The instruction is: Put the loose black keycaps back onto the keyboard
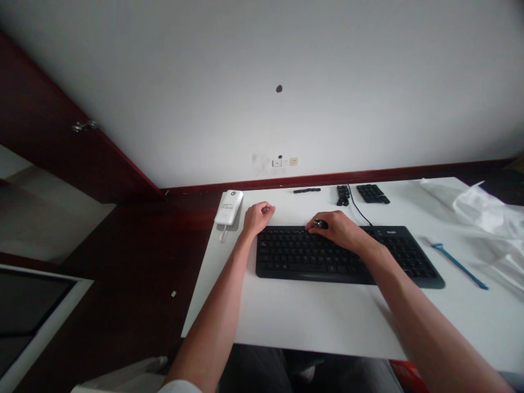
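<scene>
White table, keyboard under right hand

dim light over a pale-grey wall, with square plastic sockets just above a dark-red skirting board; at left, a dark-red door with a metal handle; below, a dark reddish-brown floor and a white rectangular table.

Nothing was actually legible, tbh. The white rectangular plastic device had a dark round logo plus tiny print, and the wide black plastic keyboard had a pale mark top right, all too small.
</scene>
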Motion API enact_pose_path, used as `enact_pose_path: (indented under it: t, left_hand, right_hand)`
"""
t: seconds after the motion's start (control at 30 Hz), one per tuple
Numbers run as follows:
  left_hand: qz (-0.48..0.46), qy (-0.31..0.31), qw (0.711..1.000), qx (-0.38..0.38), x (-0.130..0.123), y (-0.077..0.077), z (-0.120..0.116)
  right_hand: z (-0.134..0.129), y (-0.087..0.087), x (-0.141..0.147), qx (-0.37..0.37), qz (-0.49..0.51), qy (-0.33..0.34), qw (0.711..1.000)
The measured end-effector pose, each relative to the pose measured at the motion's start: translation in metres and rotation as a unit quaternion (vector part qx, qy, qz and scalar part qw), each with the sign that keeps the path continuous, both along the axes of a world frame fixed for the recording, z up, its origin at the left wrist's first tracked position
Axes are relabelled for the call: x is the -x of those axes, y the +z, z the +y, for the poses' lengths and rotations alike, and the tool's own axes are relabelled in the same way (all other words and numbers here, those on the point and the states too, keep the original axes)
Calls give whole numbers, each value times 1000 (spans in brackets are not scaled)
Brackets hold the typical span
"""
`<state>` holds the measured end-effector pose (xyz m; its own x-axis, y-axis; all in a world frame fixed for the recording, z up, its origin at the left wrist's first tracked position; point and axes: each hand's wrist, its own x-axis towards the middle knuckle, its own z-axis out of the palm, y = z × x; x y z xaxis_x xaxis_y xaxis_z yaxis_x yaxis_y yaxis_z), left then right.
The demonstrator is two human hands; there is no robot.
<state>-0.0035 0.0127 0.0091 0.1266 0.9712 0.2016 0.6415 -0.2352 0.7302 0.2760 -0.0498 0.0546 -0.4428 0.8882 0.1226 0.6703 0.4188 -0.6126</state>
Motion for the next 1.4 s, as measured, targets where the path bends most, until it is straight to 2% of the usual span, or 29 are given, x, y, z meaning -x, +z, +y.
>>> enact_pose_path:
  t: [0.1,0.33,0.7,1.0,1.4]
  left_hand:
    - [-4,-1,1000,1,0,0,0]
    - [0,2,1000,7,-1,2,0]
    - [9,7,1000,13,-1,3,-1]
    - [10,11,1000,9,-1,2,0]
    - [9,11,1000,10,-1,5,-3]
  right_hand:
    - [0,3,-3,-9,-9,19,1000]
    - [-4,9,-2,-8,-44,11,999]
    - [-7,11,4,-30,-10,-7,999]
    - [-6,3,19,-24,9,7,1000]
    - [-5,-1,17,-24,-2,37,999]
